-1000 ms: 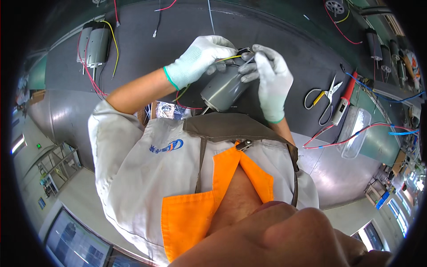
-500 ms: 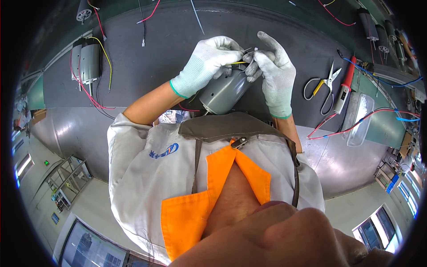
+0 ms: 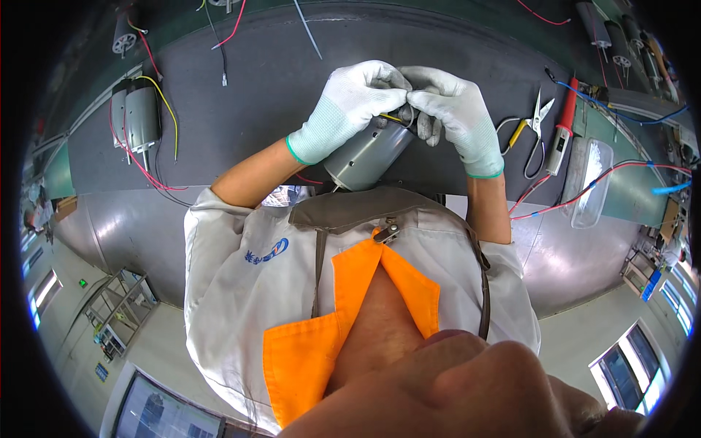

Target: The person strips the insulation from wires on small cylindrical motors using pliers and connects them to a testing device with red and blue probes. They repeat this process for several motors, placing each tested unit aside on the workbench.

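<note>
Both my gloved hands meet over the far end of a grey cylindrical motor (image 3: pixel 369 157), which lies tilted in front of my apron. My left hand (image 3: pixel 359 98) is closed, thumb and forefinger pinched at the tip. Against it, my right hand (image 3: pixel 454 109) is pinched too, its other fingers curled by the motor's end. Between the fingertips runs a thin pale strip bent in a curve, a cable tie (image 3: pixel 412 117) by its look. A yellow wire (image 3: pixel 391 117) shows beneath my left fingers. The fingers hide most of the motor's far end.
On the right lie yellow-handled scissors (image 3: pixel 533 128), a red-and-white tool with a cord (image 3: pixel 564 135) and a clear plastic box (image 3: pixel 590 182). Two grey motors (image 3: pixel 137 117) with wires stand at left. A loose pale strip (image 3: pixel 308 29) and wires (image 3: pixel 223 58) lie farther back.
My right hand has turned inward, and its raised fingers have folded down. Its fingertips now meet those of my left hand above the motor. The whole view has shifted slightly.
</note>
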Available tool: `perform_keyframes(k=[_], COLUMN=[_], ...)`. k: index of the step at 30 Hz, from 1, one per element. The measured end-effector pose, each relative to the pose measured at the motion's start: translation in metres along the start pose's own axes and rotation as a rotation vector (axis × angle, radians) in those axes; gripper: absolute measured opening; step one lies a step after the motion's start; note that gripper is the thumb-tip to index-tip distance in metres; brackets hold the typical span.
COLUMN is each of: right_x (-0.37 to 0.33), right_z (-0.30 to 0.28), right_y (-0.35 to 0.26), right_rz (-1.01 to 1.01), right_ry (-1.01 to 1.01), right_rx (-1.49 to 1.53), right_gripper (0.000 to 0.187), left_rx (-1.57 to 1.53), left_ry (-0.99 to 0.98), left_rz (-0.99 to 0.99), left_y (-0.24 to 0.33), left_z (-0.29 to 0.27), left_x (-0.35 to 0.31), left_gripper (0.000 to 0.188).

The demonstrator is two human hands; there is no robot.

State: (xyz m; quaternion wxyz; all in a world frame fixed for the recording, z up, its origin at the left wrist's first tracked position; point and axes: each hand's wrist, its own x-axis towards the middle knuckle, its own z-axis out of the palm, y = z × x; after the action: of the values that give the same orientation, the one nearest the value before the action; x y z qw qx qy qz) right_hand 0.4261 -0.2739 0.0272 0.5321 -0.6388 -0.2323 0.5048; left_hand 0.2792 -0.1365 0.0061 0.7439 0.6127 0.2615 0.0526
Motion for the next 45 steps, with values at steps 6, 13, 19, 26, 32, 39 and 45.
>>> perform_keyframes(k=[6,13,19,26,32,39,45], right_x=[-0.014,-0.007,0.032,0.047,0.022,-0.016,0.048], right_z=[0.009,-0.018,-0.030,-0.032,-0.026,-0.026,0.003], right_y=[0.023,0.058,0.062,0.058,0.053,0.029,0.001], right_rz=[-0.740,-0.436,-0.513,-0.464,-0.367,-0.182,-0.260], right_ry=[0.435,0.481,0.635,0.579,-0.208,0.099,-0.043], right_rx=[-0.951,-0.279,-0.422,-0.377,0.879,0.404,0.466], right_gripper=[0.022,0.006,0.013,0.017,0.028,0.020,0.018], left_rx=[0.290,0.082,0.639,1.053,1.199,1.531,1.586], left_ry=[0.058,0.222,0.309,0.233,0.089,-0.201,-0.259], left_rz=[0.126,0.085,0.535,0.729,0.938,0.966,1.016], left_y=[0.004,-0.013,-0.019,-0.007,-0.023,-0.006,0.002], left_z=[0.012,0.025,0.034,0.036,0.021,0.001,0.003], left_x=[-0.005,-0.021,-0.022,-0.018,-0.001,-0.001,-0.006], left_gripper=[0.024,0.027,0.017,0.012,0.016,0.019,0.038])
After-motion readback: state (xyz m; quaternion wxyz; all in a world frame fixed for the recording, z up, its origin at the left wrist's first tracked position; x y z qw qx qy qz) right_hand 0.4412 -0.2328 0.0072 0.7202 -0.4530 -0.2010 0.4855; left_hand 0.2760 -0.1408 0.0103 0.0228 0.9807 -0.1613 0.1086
